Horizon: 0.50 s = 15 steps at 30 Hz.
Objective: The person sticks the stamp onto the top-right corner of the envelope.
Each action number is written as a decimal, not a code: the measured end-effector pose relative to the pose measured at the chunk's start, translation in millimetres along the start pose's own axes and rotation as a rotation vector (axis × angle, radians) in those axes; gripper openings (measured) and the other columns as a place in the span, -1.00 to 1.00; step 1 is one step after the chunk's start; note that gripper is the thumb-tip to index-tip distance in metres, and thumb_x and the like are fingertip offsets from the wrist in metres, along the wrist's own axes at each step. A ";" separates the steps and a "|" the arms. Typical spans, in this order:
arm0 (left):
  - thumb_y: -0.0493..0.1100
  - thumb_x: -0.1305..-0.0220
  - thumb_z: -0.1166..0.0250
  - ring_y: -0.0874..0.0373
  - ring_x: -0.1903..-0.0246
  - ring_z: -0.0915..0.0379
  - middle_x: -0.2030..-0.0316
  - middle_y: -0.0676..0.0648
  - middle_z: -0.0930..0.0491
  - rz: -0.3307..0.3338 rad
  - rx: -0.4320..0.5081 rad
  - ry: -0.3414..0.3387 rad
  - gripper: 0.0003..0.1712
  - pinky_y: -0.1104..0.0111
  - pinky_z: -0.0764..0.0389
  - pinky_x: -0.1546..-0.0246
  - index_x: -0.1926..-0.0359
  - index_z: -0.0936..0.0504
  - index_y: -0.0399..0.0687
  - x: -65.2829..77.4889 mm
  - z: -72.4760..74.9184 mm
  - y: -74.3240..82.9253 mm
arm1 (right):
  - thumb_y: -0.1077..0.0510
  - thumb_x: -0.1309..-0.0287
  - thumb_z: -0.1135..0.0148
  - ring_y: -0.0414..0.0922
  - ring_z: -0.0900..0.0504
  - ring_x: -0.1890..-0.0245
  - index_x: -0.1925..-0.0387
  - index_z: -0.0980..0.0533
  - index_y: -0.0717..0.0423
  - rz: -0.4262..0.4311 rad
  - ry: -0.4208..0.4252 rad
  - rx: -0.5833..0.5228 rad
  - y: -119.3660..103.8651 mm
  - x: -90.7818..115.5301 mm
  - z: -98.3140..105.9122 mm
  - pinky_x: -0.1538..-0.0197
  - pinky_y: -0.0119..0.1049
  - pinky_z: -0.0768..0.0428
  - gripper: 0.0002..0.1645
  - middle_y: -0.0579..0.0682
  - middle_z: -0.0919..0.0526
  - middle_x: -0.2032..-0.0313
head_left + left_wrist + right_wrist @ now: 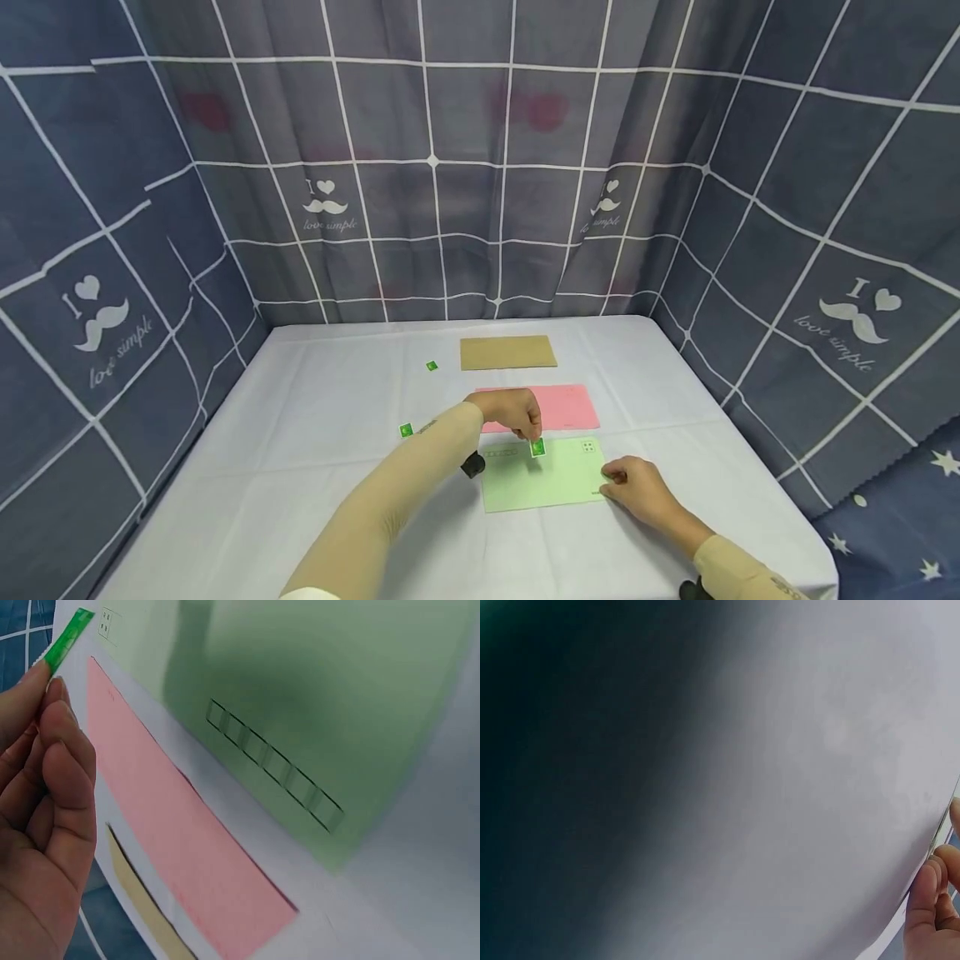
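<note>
My left hand [513, 411] pinches a small green stamp [537, 447] by its edge, above the upper part of a pale green envelope [540, 483]. In the left wrist view the stamp [69, 639] stands out past the thumb and fingertips. The green envelope lies flat, with a row of printed boxes [274, 765] at its upper left and a small printed square [588, 447] at its upper right. My right hand [641, 492] holds the envelope's right edge between thumb and fingers. Only those fingers [924, 889] show at the right border of the right wrist view.
Behind the green envelope lie a pink envelope [566, 407], partly covered by my left hand, and a tan envelope [508, 352]. Two more green stamps rest to the left, a near stamp [406, 430] and a far stamp [431, 366]. Grid-patterned curtains [465, 200] surround the white-covered table [315, 392].
</note>
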<state>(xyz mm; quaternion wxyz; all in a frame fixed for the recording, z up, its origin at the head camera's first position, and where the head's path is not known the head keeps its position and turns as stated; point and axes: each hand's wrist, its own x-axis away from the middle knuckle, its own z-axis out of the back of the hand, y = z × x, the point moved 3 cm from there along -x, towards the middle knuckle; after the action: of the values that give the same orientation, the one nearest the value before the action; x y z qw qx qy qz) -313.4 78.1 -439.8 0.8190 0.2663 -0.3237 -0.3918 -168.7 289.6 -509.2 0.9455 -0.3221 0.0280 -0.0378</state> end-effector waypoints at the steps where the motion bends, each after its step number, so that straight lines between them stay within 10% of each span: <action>1: -0.32 -0.27 -0.35 0.26 0.53 -0.36 0.60 0.06 -0.52 -0.002 0.014 -0.004 -0.86 0.45 -0.48 0.33 0.46 -0.71 -0.17 -2.5 -0.9 0.9 | 0.33 0.03 -0.48 -0.20 -0.59 0.27 0.14 -0.67 0.35 0.003 0.000 -0.005 -0.5 -0.2 0.6 0.21 -0.33 -0.63 -0.66 0.02 -0.71 0.25; 15: -0.31 -0.26 -0.36 0.24 0.51 -0.36 0.57 0.02 -0.54 0.057 0.069 -0.020 -0.89 0.46 -0.48 0.30 0.42 -0.73 -0.18 -28.5 -7.2 -1.7 | 0.33 0.02 -0.49 -0.21 -0.58 0.28 0.15 -0.67 0.33 -0.013 0.009 -0.037 -0.7 0.6 -0.3 0.22 -0.35 -0.62 -0.67 0.00 -0.70 0.25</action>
<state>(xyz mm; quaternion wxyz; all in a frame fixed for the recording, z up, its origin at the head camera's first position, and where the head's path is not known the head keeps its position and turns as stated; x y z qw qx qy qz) -322.7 101.7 -454.8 0.8170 0.2810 -0.3526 -0.3595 -168.1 288.9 -509.0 0.9389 -0.3397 0.0307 -0.0450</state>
